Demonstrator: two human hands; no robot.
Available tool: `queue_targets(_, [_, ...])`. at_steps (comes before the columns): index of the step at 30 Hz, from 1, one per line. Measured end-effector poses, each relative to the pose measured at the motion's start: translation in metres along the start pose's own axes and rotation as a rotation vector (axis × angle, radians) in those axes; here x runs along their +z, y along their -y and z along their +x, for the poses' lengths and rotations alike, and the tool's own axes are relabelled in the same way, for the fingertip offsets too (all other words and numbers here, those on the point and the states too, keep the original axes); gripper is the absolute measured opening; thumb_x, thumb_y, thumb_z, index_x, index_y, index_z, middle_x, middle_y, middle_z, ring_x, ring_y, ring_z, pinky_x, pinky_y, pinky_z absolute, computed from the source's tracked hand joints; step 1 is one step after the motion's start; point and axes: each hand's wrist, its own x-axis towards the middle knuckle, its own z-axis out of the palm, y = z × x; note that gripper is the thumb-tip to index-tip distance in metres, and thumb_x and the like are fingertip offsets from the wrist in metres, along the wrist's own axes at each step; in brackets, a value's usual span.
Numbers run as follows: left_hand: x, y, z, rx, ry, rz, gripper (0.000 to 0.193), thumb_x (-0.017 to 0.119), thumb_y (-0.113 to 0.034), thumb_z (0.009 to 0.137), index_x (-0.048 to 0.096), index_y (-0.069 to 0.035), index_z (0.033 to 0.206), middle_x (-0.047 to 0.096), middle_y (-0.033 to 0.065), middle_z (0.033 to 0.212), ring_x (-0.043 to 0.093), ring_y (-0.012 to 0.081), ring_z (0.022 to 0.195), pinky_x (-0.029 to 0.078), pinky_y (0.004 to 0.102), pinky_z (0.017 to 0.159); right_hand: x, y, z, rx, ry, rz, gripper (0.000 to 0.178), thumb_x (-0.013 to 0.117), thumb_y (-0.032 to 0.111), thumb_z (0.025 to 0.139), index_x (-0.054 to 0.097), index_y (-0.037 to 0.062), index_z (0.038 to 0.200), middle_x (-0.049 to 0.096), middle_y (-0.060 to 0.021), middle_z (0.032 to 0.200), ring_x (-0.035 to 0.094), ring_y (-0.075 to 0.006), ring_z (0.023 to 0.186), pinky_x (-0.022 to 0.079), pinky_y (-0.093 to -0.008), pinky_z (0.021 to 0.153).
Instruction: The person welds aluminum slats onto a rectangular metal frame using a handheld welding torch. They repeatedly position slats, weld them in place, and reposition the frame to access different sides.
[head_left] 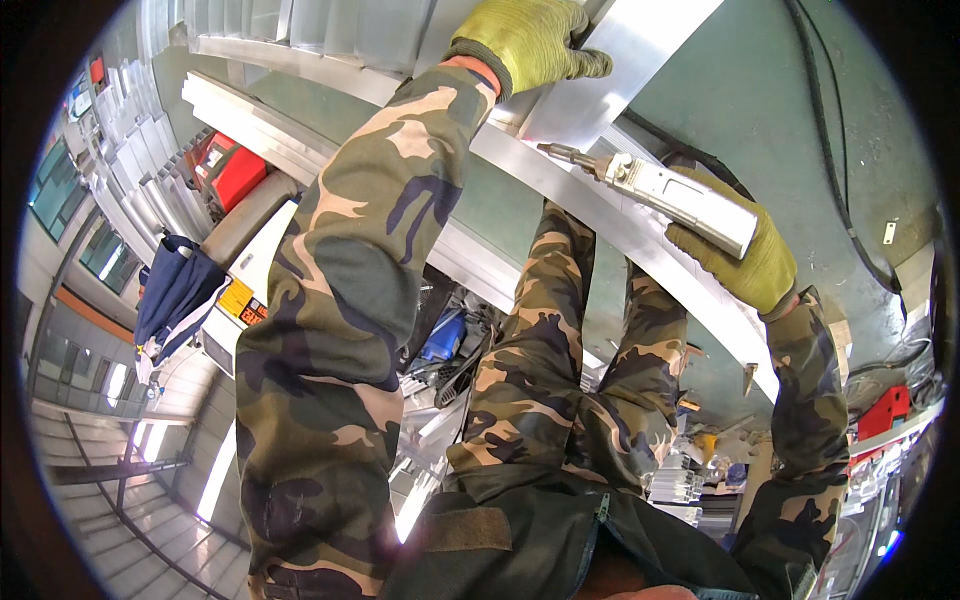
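My right hand (745,245), in a yellow-green work glove, is wrapped around a silver handheld welding gun (680,195). The gun's narrow nozzle points left, toward a corner where two bright metal profiles meet. Of these, the long metal bar (640,235) runs diagonally beneath the gun. The wide metal profile (610,75) rises from that corner to the upper edge. My left hand (525,45), gloved alike, is closed on this wide profile, its thumb lying across the metal. Its other fingers are partly hidden.
A black cable (815,110) hangs down the green surface at right. Long white metal bars (260,125) lie at upper left, near a red machine (235,170). Dark blue cloth (180,290) hangs at left. Below my left arm is a blue item (445,335) among dark clutter.
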Motion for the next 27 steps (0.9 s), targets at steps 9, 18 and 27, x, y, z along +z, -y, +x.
queue_targets(9, [0.003, 0.004, 0.003, 0.025, -0.011, 0.047, 0.048, 0.076, -0.045, 0.088, 0.071, -0.001, 0.106, 0.073, 0.0225, 0.104, 0.069, 0.0406, 0.1, 0.053, 0.048, 0.088, 0.007, -0.001, 0.005, -0.035, -0.042, 0.061, 0.054, 0.079, 0.014, 0.094, 0.058, -0.0019, 0.141, 0.072, -0.0131, 0.126, 0.065, -0.0145, 0.111, 0.052, -0.0326, 0.099])
queue_targets(18, [-0.005, 0.0, -0.003, 0.003, 0.012, 0.011, 0.049, 0.077, -0.044, 0.088, 0.071, 0.0, 0.108, 0.073, 0.023, 0.105, 0.069, 0.0404, 0.101, 0.054, 0.0473, 0.088, 0.007, -0.001, 0.013, -0.005, 0.008, 0.036, 0.053, 0.078, 0.015, 0.094, 0.058, -0.0028, 0.14, 0.071, -0.0128, 0.129, 0.064, -0.0144, 0.114, 0.051, -0.0335, 0.102])
queue_targets(27, [-0.001, -0.001, -0.002, 0.006, -0.001, 0.019, 0.049, 0.076, -0.044, 0.089, 0.072, 0.0, 0.109, 0.073, 0.0229, 0.107, 0.069, 0.04, 0.103, 0.053, 0.0466, 0.09, 0.005, 0.002, 0.019, 0.052, 0.014, 0.044, 0.048, 0.078, 0.017, 0.094, 0.062, -0.0022, 0.135, 0.071, -0.0127, 0.129, 0.065, -0.0158, 0.113, 0.052, -0.0351, 0.102])
